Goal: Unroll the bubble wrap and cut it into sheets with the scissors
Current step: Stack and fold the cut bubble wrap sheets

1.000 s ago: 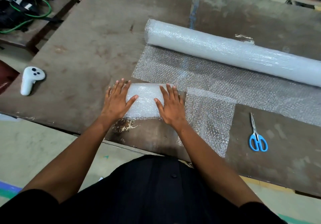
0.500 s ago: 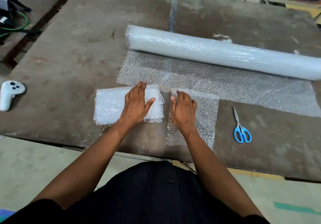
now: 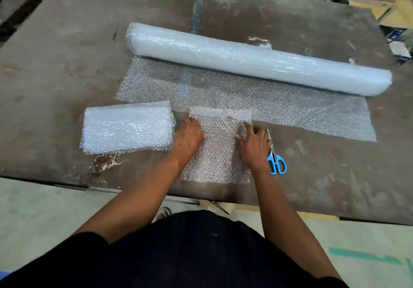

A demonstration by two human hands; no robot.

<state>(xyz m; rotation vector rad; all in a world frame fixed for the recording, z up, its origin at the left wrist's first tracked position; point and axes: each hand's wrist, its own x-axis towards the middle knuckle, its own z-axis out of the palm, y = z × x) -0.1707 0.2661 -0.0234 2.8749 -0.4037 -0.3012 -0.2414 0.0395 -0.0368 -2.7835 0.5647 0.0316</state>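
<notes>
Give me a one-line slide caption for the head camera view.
Both hands, left hand and right hand, on a cut bubble wrap sheet, scissors and roll nearby.

Bubble wrap roll glossy clear plastic; table matt, scuffed, stained; scissors blue plastic handles.

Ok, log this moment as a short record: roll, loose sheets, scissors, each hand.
roll: bubble wrap roll lies across the table, part unrolled toward the person
stack: folded sheets left of the hands
cut sheet: single sheet flat at the near edge
left hand: left hand on the cut sheet's left edge, fingers curled
right hand: right hand on its right side, fingers spread
scissors: blue-handled scissors on the table, right of the right hand, unheld
</notes>
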